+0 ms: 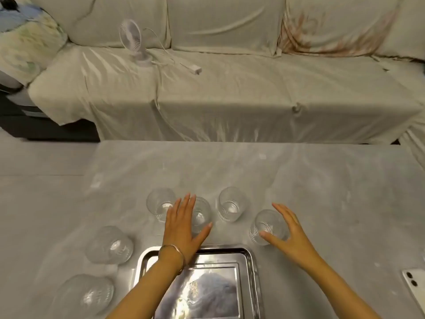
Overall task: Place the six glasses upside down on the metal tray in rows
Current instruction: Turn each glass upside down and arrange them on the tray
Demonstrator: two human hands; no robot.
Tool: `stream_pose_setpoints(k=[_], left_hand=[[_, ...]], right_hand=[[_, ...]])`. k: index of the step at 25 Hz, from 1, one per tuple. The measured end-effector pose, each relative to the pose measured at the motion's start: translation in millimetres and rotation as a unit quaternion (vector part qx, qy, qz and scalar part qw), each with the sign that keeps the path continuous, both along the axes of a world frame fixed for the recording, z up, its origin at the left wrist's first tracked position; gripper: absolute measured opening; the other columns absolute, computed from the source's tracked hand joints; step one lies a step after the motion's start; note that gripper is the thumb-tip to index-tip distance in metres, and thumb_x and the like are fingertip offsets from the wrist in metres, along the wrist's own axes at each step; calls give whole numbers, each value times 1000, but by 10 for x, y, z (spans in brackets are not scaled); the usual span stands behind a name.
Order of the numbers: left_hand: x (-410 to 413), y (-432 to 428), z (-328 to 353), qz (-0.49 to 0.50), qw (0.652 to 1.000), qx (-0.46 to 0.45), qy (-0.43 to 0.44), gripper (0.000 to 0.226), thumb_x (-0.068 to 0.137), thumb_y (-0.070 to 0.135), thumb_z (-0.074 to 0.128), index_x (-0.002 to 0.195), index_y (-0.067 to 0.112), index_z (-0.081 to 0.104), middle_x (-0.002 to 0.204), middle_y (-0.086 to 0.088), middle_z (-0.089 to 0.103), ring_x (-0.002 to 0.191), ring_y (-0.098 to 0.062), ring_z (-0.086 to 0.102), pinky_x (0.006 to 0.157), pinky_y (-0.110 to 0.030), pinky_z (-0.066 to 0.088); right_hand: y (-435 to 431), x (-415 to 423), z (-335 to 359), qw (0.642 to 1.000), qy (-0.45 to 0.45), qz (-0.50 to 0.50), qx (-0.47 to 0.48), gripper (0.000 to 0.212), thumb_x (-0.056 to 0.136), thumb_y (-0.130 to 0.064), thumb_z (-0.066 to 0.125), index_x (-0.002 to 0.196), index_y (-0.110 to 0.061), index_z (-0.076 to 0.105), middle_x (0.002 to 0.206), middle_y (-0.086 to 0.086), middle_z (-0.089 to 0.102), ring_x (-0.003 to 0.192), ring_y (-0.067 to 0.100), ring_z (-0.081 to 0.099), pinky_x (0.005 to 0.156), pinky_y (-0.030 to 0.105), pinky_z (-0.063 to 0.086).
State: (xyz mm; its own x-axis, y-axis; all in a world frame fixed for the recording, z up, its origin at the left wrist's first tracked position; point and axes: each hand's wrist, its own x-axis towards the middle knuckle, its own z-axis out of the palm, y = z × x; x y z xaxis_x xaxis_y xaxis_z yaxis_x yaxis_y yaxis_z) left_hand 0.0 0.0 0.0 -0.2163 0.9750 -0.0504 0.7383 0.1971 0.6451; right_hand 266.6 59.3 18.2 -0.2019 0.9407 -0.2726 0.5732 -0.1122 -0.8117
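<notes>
Several clear ribbed glasses stand upright on the grey table around a shiny metal tray (250,268) at the front centre. My left hand (184,229), fingers spread, hovers over one glass (203,214), with another glass (159,203) just to its left. My right hand (287,233) is open and curls around the right side of a glass (266,226); whether it touches is unclear. A further glass (231,207) stands between the hands. Two more glasses (110,246) (86,295) stand left of the tray. The tray holds no glasses.
A white phone (415,284) lies at the table's right edge. Beyond the table is a sofa under a pale cover (230,93), with a small white fan (132,40) and its cable on the seat.
</notes>
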Motion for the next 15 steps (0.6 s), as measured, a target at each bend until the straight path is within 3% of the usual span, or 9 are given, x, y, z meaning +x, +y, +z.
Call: stream_pose_setpoints(k=[3, 8, 15], left_hand=[[-23, 117, -331, -34, 992, 33, 117, 84, 80, 68, 35, 145, 24, 6, 156, 7, 0, 145, -17, -3, 115, -32, -5], [-79, 175, -697, -9, 988, 90, 125, 74, 87, 58, 37, 146, 23, 9, 158, 2, 7, 145, -17, 2, 111, -25, -3], [-82, -51, -424, -4, 997, 71, 34, 69, 90, 44, 47, 145, 16, 16, 157, -4, 17, 143, -21, 16, 116, -33, 14]], right_hand=[[81, -19, -333, 997, -27, 62, 43, 91, 66, -37, 82, 142, -33, 32, 151, -9, 27, 138, 11, 29, 112, 29, 26], [146, 25, -596, 985, -67, 59, 145, 89, 49, -68, 69, 130, -41, 42, 124, -14, 44, 107, 9, 51, 89, 23, 40], [-81, 12, -377, 987, -61, 13, 149, 77, 64, -34, 85, 131, -24, 49, 129, 4, 51, 106, 21, 53, 86, 32, 46]])
